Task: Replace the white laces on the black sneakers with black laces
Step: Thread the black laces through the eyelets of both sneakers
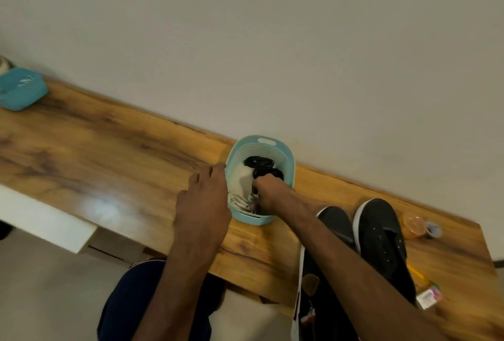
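Note:
A light blue plastic basket point(286, 153) stands on the wooden table near the wall. Coiled black laces point(256, 162) lie in its far half, and white laces point(238, 200) lie bundled in its near half. My right hand point(268, 190) is inside the basket with its fingers closed on the white laces. My left hand point(203, 204) hovers flat and open just left of the basket, touching nothing I can see. Two black sneakers point(381, 231) with white soles lie to the right of the basket; the left one is partly hidden under my right forearm, and no laces show in their eyelets.
A wooden table point(109, 163) runs along a pale wall. A teal cloth item point(21, 89) sits at the far left end. A small orange cup point(413, 224) and a small round container point(433, 229) stand right of the sneakers. A pencil and small colourful items point(431, 291) lie near the right edge.

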`<state>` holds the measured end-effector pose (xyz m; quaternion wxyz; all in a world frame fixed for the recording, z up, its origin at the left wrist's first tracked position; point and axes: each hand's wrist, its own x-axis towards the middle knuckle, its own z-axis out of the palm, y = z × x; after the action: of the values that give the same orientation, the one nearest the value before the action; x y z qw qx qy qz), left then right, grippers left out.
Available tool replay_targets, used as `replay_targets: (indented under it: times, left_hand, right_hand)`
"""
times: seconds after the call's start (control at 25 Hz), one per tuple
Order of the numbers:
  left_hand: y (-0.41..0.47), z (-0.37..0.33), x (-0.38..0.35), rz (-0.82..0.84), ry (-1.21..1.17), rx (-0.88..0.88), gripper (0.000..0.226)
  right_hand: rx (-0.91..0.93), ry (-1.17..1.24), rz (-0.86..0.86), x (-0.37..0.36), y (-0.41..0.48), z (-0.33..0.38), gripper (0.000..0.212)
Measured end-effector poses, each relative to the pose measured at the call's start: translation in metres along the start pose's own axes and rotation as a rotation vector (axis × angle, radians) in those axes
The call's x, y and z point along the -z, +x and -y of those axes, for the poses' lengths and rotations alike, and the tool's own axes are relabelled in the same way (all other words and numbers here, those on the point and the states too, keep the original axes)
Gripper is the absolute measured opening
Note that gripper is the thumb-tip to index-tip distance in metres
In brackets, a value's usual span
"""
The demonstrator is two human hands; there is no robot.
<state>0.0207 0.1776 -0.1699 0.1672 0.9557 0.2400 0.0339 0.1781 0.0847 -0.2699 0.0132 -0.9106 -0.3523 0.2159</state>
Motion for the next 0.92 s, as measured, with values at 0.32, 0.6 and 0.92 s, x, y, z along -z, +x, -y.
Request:
replay_targets:
  times: [0.32, 0.6, 0.92]
  left_hand:
    - [-0.005, -0.016, -0.007, 0.059, 0.034, -0.074, 0.064]
    - [-0.008, -0.021, -0.008, 0.078, 0.024, -0.096, 0.066]
    - [-0.007, -0.025, -0.009, 0.078, 0.047, -0.086, 0.069]
  right_hand:
    - [0.012, -0.017, -0.024, -0.001, 0.001, 0.002, 0.032]
    - [-0.034, 0.117, -0.117, 0.019, -0.001, -0.002, 0.031]
    - [-0.056, -0.135, -0.256, 0.04, 0.034, -0.006, 0.019]
